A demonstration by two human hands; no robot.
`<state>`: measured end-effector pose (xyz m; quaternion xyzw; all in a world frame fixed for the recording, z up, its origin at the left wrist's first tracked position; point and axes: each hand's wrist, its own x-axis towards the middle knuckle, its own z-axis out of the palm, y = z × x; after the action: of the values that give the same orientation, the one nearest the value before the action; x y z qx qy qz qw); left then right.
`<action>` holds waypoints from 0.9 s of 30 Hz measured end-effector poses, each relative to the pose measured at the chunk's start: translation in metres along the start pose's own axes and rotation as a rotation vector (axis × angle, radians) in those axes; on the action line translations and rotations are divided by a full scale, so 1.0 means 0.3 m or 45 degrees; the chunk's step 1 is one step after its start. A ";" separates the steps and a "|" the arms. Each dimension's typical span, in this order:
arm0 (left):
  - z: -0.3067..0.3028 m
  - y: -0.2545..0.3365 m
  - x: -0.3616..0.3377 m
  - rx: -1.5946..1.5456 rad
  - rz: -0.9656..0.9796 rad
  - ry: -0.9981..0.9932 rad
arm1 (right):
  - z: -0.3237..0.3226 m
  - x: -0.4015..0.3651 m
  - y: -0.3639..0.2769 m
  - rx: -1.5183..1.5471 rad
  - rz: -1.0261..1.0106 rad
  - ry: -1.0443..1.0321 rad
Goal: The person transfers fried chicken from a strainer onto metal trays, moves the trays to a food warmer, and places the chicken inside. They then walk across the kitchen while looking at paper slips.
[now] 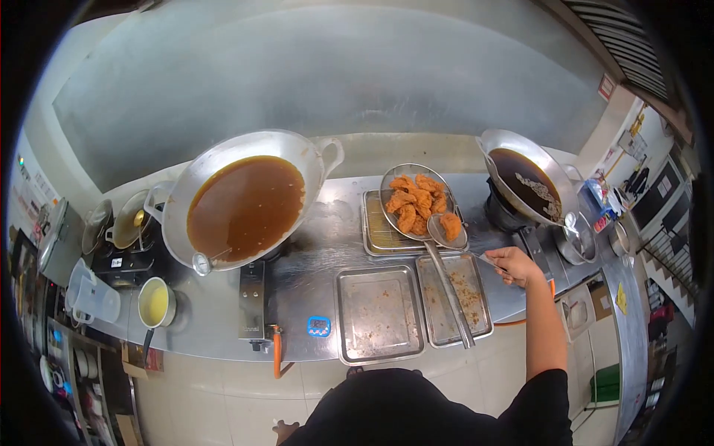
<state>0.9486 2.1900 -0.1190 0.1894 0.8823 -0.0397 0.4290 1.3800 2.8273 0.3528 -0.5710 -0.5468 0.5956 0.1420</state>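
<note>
My right hand (pixel 517 266) is closed around the handle of a small skimmer (pixel 455 239). One fried chicken piece (pixel 450 225) sits in that skimmer. Just left of it, a large long-handled strainer (pixel 449 286) holds several golden-brown fried pieces (pixel 418 199). The strainer rests over a wire-racked tray (pixel 375 232), its handle lying across a crumb-strewn metal tray (pixel 483 325). Low at the bottom edge, my left hand (pixel 285 430) hangs beside my body, partly cut off; its visible fingers look apart, and nothing shows in them.
A large wok of brown oil (pixel 249 204) with a clipped thermometer (pixel 201 263) stands left. Another wok of dark, foaming oil (pixel 524 175) is at right. A metal tray (pixel 381 316), a saucepan of yellow liquid (pixel 155 303) and a plastic jug (pixel 95 296) are on the counter.
</note>
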 end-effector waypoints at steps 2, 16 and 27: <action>-0.018 0.013 0.026 0.337 0.190 0.001 | -0.006 -0.031 0.058 -0.071 -0.063 0.052; -0.275 0.313 -0.066 -0.059 0.108 -0.065 | 0.008 -0.237 0.325 -1.489 -0.448 0.425; -0.196 0.264 -0.052 -0.357 -0.124 0.115 | 0.087 -0.172 0.201 -1.735 -0.279 0.874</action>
<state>0.9430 2.2721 -0.0627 0.0863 0.9058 0.0716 0.4086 1.4014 2.7517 0.3244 -0.6278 -0.7715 -0.1006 -0.0212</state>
